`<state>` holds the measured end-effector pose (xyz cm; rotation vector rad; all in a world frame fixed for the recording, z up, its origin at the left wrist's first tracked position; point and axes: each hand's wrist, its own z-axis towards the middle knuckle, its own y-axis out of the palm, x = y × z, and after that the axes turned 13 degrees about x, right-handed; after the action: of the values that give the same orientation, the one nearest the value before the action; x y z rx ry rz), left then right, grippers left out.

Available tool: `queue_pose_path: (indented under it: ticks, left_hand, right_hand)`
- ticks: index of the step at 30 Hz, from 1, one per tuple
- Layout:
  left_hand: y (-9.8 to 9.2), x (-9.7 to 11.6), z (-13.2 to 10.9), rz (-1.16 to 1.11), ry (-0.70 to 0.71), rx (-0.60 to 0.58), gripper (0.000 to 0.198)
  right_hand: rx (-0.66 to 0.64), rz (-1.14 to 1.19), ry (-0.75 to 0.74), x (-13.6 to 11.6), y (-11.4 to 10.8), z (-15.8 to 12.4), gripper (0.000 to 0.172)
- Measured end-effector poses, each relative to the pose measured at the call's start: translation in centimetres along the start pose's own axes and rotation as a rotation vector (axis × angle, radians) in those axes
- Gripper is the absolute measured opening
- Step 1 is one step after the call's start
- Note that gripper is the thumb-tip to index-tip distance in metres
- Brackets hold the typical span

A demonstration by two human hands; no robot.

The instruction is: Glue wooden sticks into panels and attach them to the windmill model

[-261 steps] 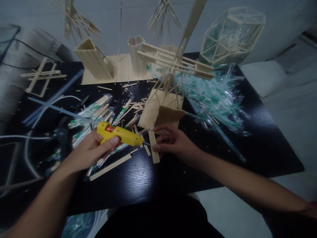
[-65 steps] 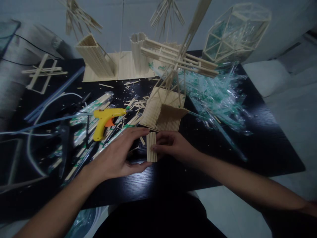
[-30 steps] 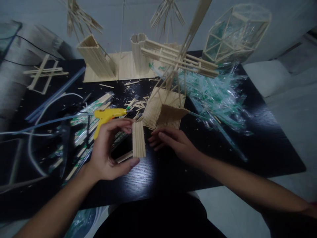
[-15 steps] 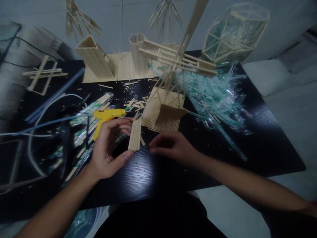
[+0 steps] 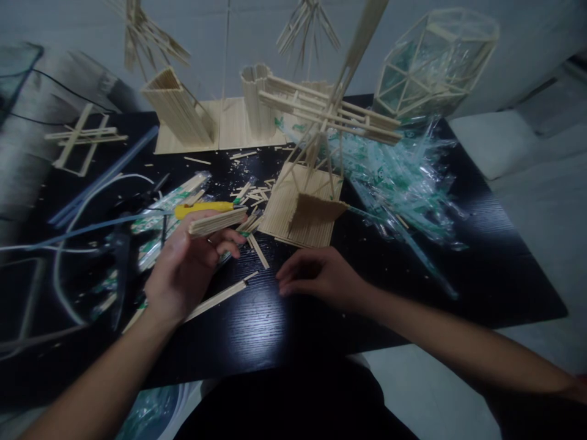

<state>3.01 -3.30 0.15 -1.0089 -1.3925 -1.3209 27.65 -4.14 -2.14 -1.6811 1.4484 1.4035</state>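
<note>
In my left hand [image 5: 183, 266] is a small panel of wooden sticks [image 5: 217, 221], glued side by side and seen nearly edge-on. It lies along my raised fingers, in front of a yellow glue gun [image 5: 197, 209]. My right hand [image 5: 321, 275] rests on the black table with loosely curled fingers; a small gap shows between thumb and fingertips, and nothing is visible in it. Just beyond it stands a stick-built windmill model [image 5: 323, 116] on a flat stick base [image 5: 275, 214], with an upright stick panel [image 5: 316, 214] at its near edge. Loose sticks [image 5: 220, 297] lie beside my left wrist.
Clear plastic wrappers [image 5: 403, 171] are heaped on the right. Packed sticks, a white cable [image 5: 57, 269] and blue strips [image 5: 105, 174] spread over the left. Stick towers [image 5: 181, 110] stand at the back of the table [image 5: 495, 275]. Scraps litter the middle.
My left hand has tipped the stick panel from upright to nearly level and drawn it left, uncovering loose sticks on the table. My right hand has hardly moved.
</note>
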Motion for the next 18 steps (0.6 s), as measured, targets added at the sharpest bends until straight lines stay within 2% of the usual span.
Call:
queue_pose_path:
  ticks: [4,8,13,18]
  left_hand:
    - [0.06,0.11,-0.12,0.047,-0.006,-0.010,0.034]
    - [0.19,0.02,-0.06,-0.001,-0.014,-0.006,0.035]
    - [0.18,-0.27,-0.22,0.011,-0.016,0.023,0.045]
    - [-0.03,-0.44,-0.60,0.047,-0.003,0.024,0.047]
  right_hand:
    - [0.005,0.036,-0.002,0.17,0.00,-0.02,0.030]
    - [-0.008,0.047,-0.012,0.27,-0.02,-0.06,0.031]
    - [0.015,0.021,-0.041,0.32,-0.12,0.08,0.030]
    - [0.034,0.009,-0.025,0.18,-0.11,0.01,0.035]
